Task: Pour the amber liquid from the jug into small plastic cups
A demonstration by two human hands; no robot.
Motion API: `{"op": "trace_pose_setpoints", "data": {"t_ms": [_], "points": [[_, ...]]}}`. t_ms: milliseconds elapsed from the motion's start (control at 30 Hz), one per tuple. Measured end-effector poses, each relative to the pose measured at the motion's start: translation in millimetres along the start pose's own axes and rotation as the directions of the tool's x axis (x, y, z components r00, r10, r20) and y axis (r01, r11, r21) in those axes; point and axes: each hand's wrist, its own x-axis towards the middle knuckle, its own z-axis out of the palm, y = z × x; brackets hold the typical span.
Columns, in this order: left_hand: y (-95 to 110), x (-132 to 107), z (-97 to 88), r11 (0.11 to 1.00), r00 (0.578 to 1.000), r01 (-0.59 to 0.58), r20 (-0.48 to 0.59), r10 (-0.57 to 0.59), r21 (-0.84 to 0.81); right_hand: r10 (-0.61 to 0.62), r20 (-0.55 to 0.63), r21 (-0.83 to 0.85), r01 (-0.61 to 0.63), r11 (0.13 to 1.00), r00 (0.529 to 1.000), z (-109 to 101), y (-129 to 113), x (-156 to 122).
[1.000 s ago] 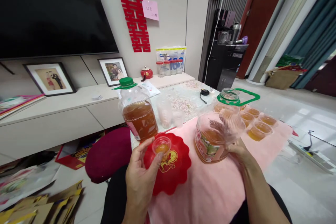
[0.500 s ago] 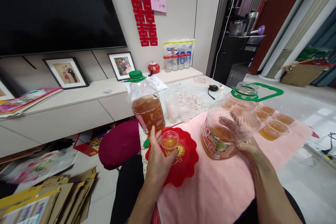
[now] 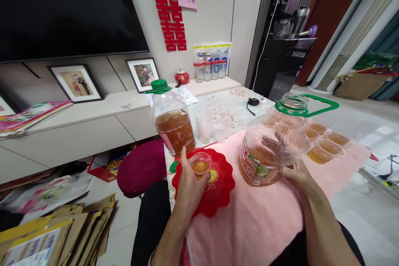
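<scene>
My left hand (image 3: 190,185) is closed around a small clear plastic cup (image 3: 201,164) with some amber drink in it, over a red scalloped tray (image 3: 222,193). My right hand (image 3: 297,181) grips the lower side of a large clear plastic jug (image 3: 257,166), its fingers partly hidden behind it. The jug has no cap, a green handle ring at its neck, and amber liquid in its lower part. Another jug (image 3: 176,129), with a green cap, stands beyond the tray to the left. Several filled plastic cups (image 3: 326,152) stand to the right of the held jug.
A stack of clear cups (image 3: 204,124) stands behind the tray on the table. A pink cloth (image 3: 249,228) covers the near part. A black coiled strap (image 3: 253,102) lies farther back. A maroon stool (image 3: 141,168) and flattened cardboard (image 3: 84,232) are at the left.
The camera view has shifted slightly. Both hands keep their holds on the cup and the jug, with little other visible movement.
</scene>
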Motion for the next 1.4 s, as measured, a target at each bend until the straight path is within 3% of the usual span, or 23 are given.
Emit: {"op": "trace_pose_setpoints", "data": {"t_ms": [467, 833, 1167, 1400], "points": [[-12, 2, -0.8, 0.998, 0.997, -0.070, -0.020, 0.070, 0.011, 0.011, -0.045, 0.009, -0.011, 1.000, 0.999, -17, 9, -8], [4, -4, -7.4, 0.990, 0.995, -0.102, -0.027, 0.100, -0.095, -0.064, -0.157, 0.061, 0.074, 0.995, 0.986, -23, 10, -7], [18, -8, -25.3, 0.971, 0.978, -0.204, -0.074, 0.196, -0.126, -0.175, -0.352, 0.094, 0.221, 0.971, 0.919, -26, 9, -3], [25, -19, -22.1, 0.975, 0.993, -0.118, -0.025, 0.116, -0.189, -0.230, -0.506, 0.041, 0.289, 0.956, 0.831, -30, 9, -3]]}}
